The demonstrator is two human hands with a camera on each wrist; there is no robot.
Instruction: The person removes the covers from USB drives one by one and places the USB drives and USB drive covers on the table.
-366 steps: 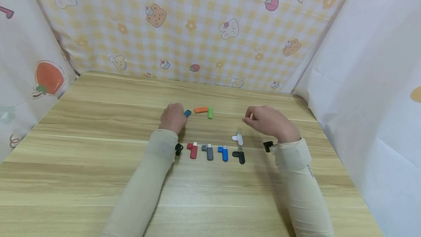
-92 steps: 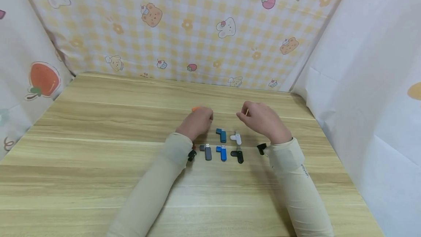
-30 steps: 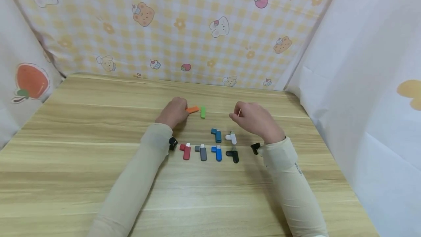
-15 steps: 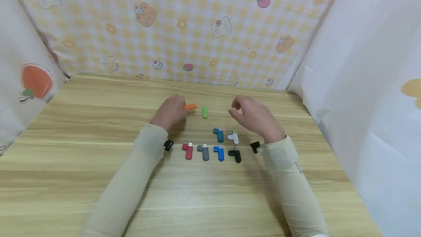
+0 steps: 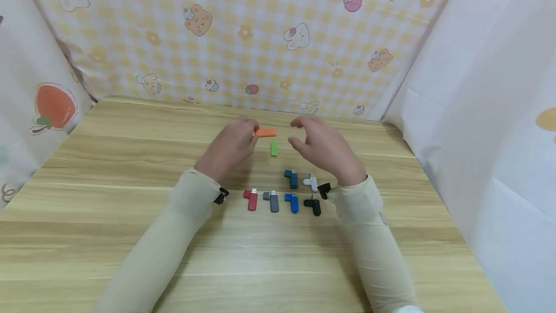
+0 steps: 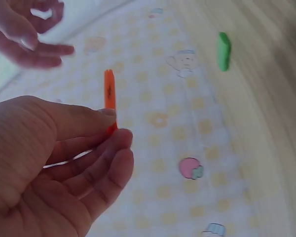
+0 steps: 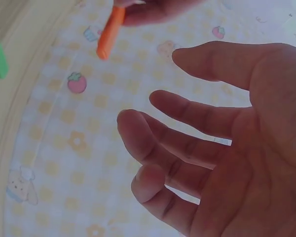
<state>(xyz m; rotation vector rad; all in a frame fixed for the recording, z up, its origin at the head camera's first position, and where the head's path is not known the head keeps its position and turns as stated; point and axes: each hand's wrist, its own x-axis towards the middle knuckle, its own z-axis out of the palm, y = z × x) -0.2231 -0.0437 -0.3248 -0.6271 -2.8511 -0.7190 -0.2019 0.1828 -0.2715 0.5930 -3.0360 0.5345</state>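
Between thumb and fingertips, my left hand (image 5: 230,149) pinches an orange USB stick (image 5: 266,132), raised over the far part of the table. The left wrist view shows the orange stick (image 6: 110,94) upright from the thumb and index finger. My right hand (image 5: 327,149) faces it from the right, thumb and fingers spread with a gap and nothing in them. In the right wrist view the orange stick's free end (image 7: 103,49) points toward the open right palm (image 7: 246,163). A green USB stick (image 5: 273,149) lies folded on the table below, between the hands.
Nearer me lie swivelled-out USB sticks in two rows: teal (image 5: 294,179) and white (image 5: 313,183) behind, then red (image 5: 252,202), grey (image 5: 274,202), blue (image 5: 295,203) and black (image 5: 316,207). A checked cloth (image 5: 260,62) hangs behind the wooden table (image 5: 260,264).
The teal stick has gone from the far side into the back row, swivelled out. Over the last second my left hand has lifted the orange stick; my right fingers have spread and moved left.
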